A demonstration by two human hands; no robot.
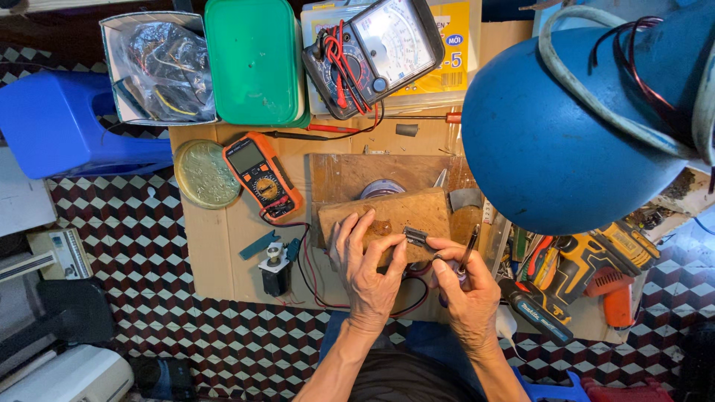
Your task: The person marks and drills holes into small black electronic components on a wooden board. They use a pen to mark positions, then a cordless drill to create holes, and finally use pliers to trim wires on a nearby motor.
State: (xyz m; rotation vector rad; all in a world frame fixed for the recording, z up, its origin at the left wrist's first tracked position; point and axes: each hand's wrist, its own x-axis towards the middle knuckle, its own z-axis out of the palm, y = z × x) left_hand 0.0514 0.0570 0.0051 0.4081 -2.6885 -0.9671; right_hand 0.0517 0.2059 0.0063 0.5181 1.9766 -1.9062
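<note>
My left hand (369, 268) pinches a small dark metal part (415, 237) between thumb and fingertips, over a worn wooden block (387, 212). My right hand (465, 286) touches the same part from the right and also holds a thin dark-tipped tool (471, 246) that points up and away. Both hands sit close together at the near edge of a cardboard-covered work surface (216, 246). What the small part is in detail cannot be made out.
An orange digital multimeter (262, 175) with red and black leads, a round brass lid (203, 173), a small black component (274, 269), an analog meter (372, 52), a green box (255, 59), a blue lamp shade (566, 126), power drills (588, 268), a blue stool (67, 123).
</note>
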